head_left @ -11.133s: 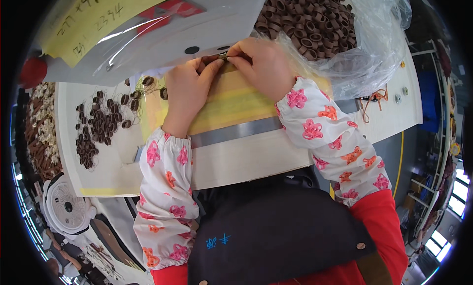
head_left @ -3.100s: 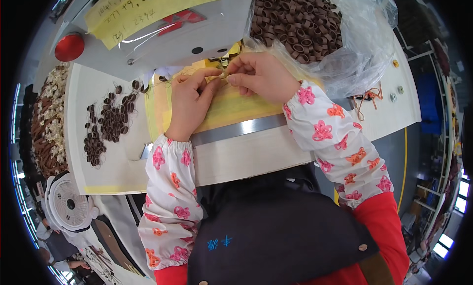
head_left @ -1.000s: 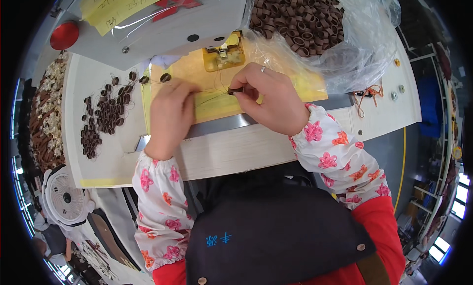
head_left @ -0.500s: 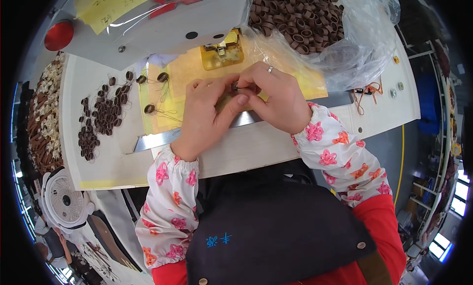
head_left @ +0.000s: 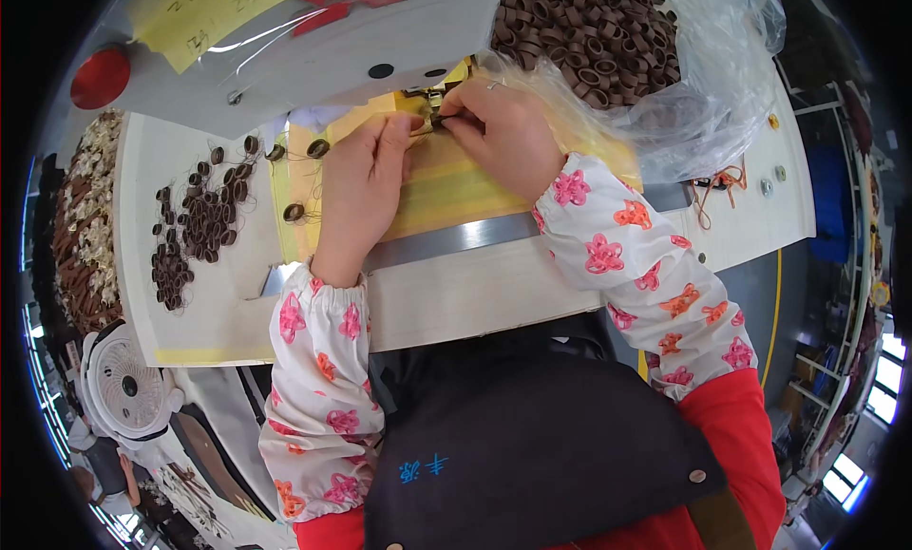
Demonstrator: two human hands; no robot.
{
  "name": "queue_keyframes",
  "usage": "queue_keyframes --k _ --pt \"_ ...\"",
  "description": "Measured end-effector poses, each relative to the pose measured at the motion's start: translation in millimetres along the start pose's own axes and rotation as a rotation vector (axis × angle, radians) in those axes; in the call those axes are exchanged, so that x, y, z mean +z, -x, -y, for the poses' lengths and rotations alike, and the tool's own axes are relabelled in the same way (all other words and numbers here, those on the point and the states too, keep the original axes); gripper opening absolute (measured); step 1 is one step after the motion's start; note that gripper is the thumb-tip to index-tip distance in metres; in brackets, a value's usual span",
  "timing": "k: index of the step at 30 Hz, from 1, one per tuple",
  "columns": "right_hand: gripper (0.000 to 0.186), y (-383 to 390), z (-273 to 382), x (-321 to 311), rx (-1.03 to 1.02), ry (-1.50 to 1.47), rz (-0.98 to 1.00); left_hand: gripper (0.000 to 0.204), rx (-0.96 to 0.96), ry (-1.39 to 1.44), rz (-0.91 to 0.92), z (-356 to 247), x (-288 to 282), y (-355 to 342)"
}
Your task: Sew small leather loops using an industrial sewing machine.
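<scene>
My right hand [head_left: 508, 137] pinches a small dark brown loop [head_left: 439, 122] right by the presser foot [head_left: 434, 98] of a sewing machine. Across from it, my left hand [head_left: 366, 170] has thumb and forefinger pressed together. What sits in that left pinch is too small to make out. The machine's grey head [head_left: 313, 66] hangs over the work spot. Yellow sheeting [head_left: 456, 194] covers the bed under both hands. Finished-looking brown loops with thread tails [head_left: 209, 218] lie in a pile to the left, and a few single ones [head_left: 294, 212] lie nearer my left hand.
A clear plastic bag [head_left: 717, 94] full of brown loops [head_left: 594, 37] lies open at the far right. Orange cord [head_left: 727, 181] and small metal bobbins [head_left: 767, 186] are on the right of the white table [head_left: 437, 308]. A white fan [head_left: 128, 384] stands at the lower left.
Both hands have moved away from me, up to the presser foot, with the loop in my right fingers. My hands, close together before, are now slightly apart.
</scene>
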State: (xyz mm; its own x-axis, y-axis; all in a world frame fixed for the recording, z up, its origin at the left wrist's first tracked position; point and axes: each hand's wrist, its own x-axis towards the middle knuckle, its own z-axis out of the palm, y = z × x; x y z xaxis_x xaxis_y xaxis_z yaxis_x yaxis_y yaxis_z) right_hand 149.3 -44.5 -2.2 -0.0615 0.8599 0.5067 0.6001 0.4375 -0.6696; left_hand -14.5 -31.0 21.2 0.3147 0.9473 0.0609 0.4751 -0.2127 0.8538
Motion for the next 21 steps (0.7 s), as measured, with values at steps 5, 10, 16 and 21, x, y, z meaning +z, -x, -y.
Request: queue_keyframes --k 5,10,16,21 --pt "0.008 -2 -3 4 0.054 0.005 -0.036 0.018 0.064 -0.246 -0.019 1 9 -12" --pt "0.008 -6 -4 4 0.115 -0.029 -0.040 0.018 0.083 -0.187 -0.067 10 12 -21" --pt "0.008 -11 -6 -1 0.179 -0.050 -0.040 0.023 0.042 -0.163 -0.087 9 13 -27" --pt "0.006 -14 -3 -2 0.172 -0.009 -0.061 0.027 -0.020 -0.189 -0.064 14 13 -31"
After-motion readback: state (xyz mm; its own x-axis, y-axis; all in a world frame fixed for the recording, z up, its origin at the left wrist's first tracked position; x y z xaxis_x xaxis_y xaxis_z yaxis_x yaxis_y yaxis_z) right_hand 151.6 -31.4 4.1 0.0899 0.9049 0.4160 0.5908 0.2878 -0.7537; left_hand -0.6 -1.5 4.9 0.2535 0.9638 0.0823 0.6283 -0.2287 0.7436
